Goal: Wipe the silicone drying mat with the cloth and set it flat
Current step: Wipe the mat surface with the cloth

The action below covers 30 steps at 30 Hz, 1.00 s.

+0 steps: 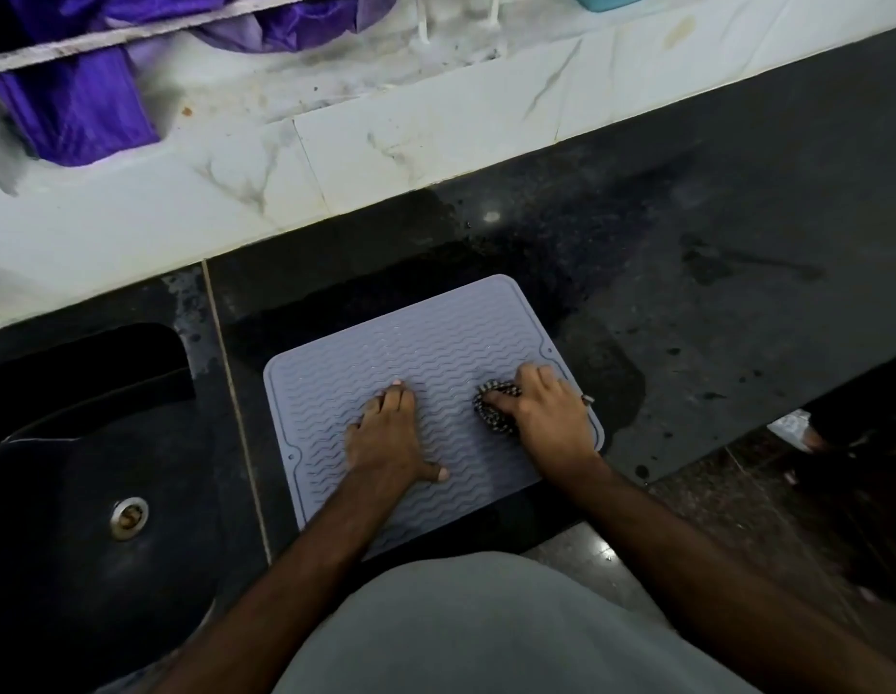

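Feed dim on my end, light weak and flat. Dark desk (711, 273) swallows detail; one small glare spot near its far edge, another on floor tile (603, 548) below near edge. Soft shadows only. Straight lines bow toward frame edges. Slight softness overall, far corners smeared, nothing crisp.

Flat grey mat (425, 353) under left hand (388, 443), bunched cloth (493, 408) in right hand (546, 418)
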Tool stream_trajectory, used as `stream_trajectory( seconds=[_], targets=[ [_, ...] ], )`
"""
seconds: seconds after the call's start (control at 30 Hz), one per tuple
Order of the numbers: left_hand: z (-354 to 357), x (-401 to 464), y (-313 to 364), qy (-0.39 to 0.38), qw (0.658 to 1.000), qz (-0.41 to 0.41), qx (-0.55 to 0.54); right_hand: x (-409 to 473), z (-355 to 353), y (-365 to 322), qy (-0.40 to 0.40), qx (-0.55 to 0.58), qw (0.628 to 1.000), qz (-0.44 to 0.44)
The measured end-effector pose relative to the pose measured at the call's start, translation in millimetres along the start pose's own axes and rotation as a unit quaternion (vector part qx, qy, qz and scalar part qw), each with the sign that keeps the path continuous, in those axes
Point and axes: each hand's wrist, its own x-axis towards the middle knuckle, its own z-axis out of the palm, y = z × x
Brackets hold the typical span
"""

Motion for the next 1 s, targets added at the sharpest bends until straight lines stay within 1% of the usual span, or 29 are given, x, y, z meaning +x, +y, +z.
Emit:
stream_trajectory(
  seconds=[0.1, 0.23, 0.33, 0.4, 0.5, 0.57, 0.63, 0.73, 0.9, 1.0],
  targets=[
    [-1.1, 1.3, 5.0, -0.011, 1.000, -0.014, 0.006, 5.2, -4.9, 28.0, -0.008, -0.043, 0.999, 0.010],
    [-1.8, -0.1, 9.0, -0.012, 1.000, -0.024, 0.002, 5.4, -9.5, 50.5, -0.011, -0.067, 0.997, 0.030],
    [-1.1, -1.4, 9.0, -0.011, 1.000, -0.027, -0.007, 0.6, -14.3, 58.2, -0.022, -0.070, 0.994, 0.085],
    [-0.7, -1.9, 9.1, -0.009, 1.000, -0.026, -0.007, -4.3, -19.7, 60.8, -0.048, -0.067, 0.988, 0.133],
    [-0.1, -2.5, 8.8, -0.001, 1.000, -0.023, -0.006, -12.6, -30.2, 56.3, -0.095, -0.003, 0.979, 0.179],
    [0.5, -2.2, 8.6, 0.001, 1.000, -0.021, -0.008, -20.7, -34.5, 47.8, -0.090, 0.071, 0.973, 0.200],
    [1.7, -2.1, 8.3, 0.003, 1.000, -0.017, -0.007, -26.3, -35.9, 41.5, -0.060, 0.108, 0.969, 0.215],
    [2.1, -3.0, 8.0, 0.007, 1.000, -0.013, -0.008, -21.9, -27.4, 43.3, -0.027, 0.099, 0.968, 0.227],
    [3.4, -3.4, 5.2, 0.010, 1.000, -0.004, -0.011, -10.6, -13.0, 23.2, -0.087, 0.045, 0.971, 0.219],
    [4.3, -1.5, 2.3, 0.006, 1.000, 0.001, -0.018, -4.0, -13.8, 0.6, -0.087, 0.048, 0.971, 0.216]
  ],
)
